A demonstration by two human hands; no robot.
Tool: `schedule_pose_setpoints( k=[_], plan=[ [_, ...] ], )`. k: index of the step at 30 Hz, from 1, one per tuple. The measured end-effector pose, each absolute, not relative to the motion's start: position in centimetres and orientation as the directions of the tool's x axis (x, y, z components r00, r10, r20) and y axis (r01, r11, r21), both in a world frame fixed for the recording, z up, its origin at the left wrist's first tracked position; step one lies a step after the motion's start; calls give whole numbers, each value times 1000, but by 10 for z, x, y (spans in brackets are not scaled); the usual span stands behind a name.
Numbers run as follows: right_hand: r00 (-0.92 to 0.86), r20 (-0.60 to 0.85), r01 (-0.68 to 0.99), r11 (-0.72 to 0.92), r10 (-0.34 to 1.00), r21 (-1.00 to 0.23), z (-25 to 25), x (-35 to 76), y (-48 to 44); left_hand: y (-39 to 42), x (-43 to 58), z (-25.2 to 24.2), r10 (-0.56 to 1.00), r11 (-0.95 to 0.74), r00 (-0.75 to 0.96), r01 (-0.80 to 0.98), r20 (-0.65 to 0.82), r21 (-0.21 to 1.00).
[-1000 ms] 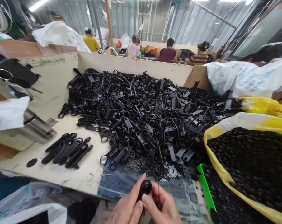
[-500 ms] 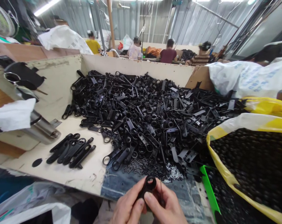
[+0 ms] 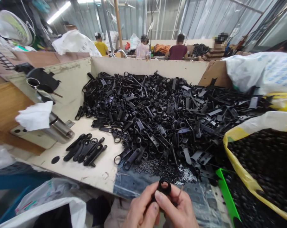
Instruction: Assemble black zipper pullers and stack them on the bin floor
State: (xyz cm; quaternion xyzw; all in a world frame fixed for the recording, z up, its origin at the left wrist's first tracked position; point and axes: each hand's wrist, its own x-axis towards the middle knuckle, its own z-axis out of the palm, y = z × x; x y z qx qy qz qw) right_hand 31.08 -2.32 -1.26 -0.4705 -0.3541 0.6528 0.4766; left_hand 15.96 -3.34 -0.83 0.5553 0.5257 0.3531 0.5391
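Between my two hands, close to the bench's near edge, is a black plastic part with a ring-shaped end (image 3: 164,186). My left hand (image 3: 143,207) is closed around its left side, the thumb pressed against it. My right hand (image 3: 176,205) pinches the same part from the right, its thumb just below the ring. A thin brownish rod (image 3: 181,190) sticks up by the right fingers; its lower end is hidden. Beyond the hands lie small metal pins (image 3: 186,174) and a large heap of black ring-ended parts (image 3: 143,126).
Several black parts (image 3: 85,150) lie in a row at left, near a metal cylinder (image 3: 62,131) with white cloth. At right are a green tray (image 3: 225,190) and a yellow-edged bag (image 3: 233,167) of small black pieces. Several people sit along the far wall.
The whole view has shifted, so the bench and heap appear further right. Both hands keep hold of the black part, whose ring end now faces me more.
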Motion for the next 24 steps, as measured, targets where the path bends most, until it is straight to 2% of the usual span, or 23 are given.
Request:
schedule_pose_setpoints(
  k=[5, 9, 12, 14, 16, 18, 20, 21, 23, 24],
  plan=[
    [-135, -314, -439, -341, 940, -831, -10, 307, -20, -28, 162, -3, 948, 171, 249, 132, -199, 977],
    [-183, -321, -394, -368, 929, -842, -19, 306, -14, -33, 162, -14, 972, 156, 142, 199, -186, 967],
    [-287, -255, -185, -315, 923, -931, -24, 310, -6, -36, 149, -26, 992, 89, 66, 255, -109, 963],
    [-353, -199, 53, -193, 914, -980, -22, 313, 3, -31, 125, -27, 999, 21, -37, 323, -10, 946],
    [-393, -126, 280, -12, 911, -960, -15, 314, 15, -19, 90, -21, 969, -9, -215, 459, 121, 889],
    [-420, 6, 422, 201, 908, -884, -3, 308, 30, 0, 53, -9, 900, 14, -336, 656, 276, 754],
    [-454, 147, 524, 397, 879, -753, 12, 290, 48, 23, 22, 4, 824, 10, -273, 883, 496, 469],
    [-471, 194, 580, 468, 861, -666, 19, 277, 58, 34, 12, 9, 807, 0, -247, 909, 537, 417],
    [-545, 164, 712, 557, 822, -427, 31, 246, 76, 52, 0, 15, 780, -40, -188, 937, 597, 348],
    [-581, 143, 716, 587, 801, -379, 34, 231, 85, 57, -1, 15, 772, -71, -167, 936, 613, 344]
  ],
)
